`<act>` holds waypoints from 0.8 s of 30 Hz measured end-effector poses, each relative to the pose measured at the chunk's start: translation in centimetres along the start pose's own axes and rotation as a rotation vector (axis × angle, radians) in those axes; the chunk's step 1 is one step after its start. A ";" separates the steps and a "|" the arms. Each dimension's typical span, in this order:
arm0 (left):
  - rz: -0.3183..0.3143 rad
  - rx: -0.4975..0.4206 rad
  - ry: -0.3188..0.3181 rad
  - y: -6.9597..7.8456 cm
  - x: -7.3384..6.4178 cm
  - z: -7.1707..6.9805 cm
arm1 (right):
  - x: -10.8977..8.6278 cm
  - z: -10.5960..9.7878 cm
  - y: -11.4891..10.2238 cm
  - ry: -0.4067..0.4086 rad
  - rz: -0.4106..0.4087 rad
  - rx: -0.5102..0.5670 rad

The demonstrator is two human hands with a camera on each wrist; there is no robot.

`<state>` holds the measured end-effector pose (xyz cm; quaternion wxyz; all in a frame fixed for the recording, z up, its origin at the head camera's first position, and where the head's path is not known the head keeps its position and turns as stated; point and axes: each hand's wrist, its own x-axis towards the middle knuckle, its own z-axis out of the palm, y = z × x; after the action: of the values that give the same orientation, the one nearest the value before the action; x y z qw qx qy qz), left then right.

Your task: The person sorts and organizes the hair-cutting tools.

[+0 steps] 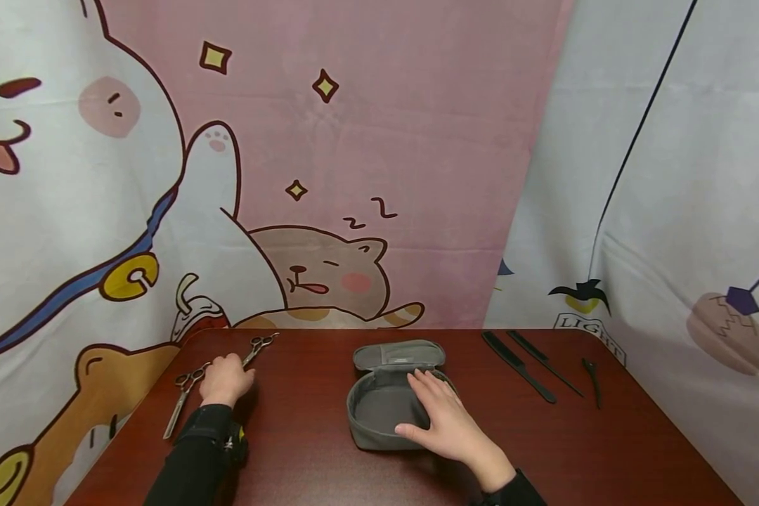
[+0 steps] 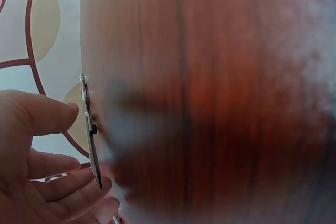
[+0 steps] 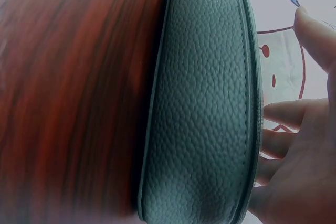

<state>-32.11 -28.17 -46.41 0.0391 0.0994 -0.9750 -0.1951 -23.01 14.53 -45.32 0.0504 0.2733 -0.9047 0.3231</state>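
Observation:
My left hand (image 1: 226, 381) reaches down over the table's left side, between a pair of silver hair scissors (image 1: 257, 348) on its right and another pair of scissors (image 1: 185, 397) on its left. In the left wrist view, the right-hand scissors (image 2: 89, 129) show beside the thumb, their blade tip close to the loosely bent fingers. A gap shows between thumb and scissors. An open grey textured zip case (image 1: 367, 439) stands mid-table, its lid back. My right hand (image 1: 445, 422) is spread over its right side, fingertips by the rim; in the right wrist view the fingers lie along the case's edge (image 3: 205, 87).
On the right of the reddish-brown table (image 1: 303, 464) lie a wide black comb (image 1: 519, 367), a tail comb (image 1: 544, 362) and a small black hair clip (image 1: 592, 381). A printed cartoon curtain (image 1: 417, 140) hangs behind the table's far edge.

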 end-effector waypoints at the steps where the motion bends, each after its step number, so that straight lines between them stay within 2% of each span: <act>1: 0.000 -0.002 -0.006 -0.1 0.1 -0.1 | 0.0 0.1 -0.1 -0.002 -0.001 -0.001; 13: 0.033 0.021 -0.013 -0.3 0.7 -0.2 | 0.9 0.7 -1.0 -0.028 -0.027 0.018; 24: 0.061 0.015 0.029 -0.7 1.2 0.0 | 1.7 1.2 -1.4 -0.033 -0.033 0.026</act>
<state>-33.19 -29.06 -46.63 0.0582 0.0729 -0.9783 -0.1851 -23.65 12.12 -45.05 0.0372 0.2941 -0.8964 0.3294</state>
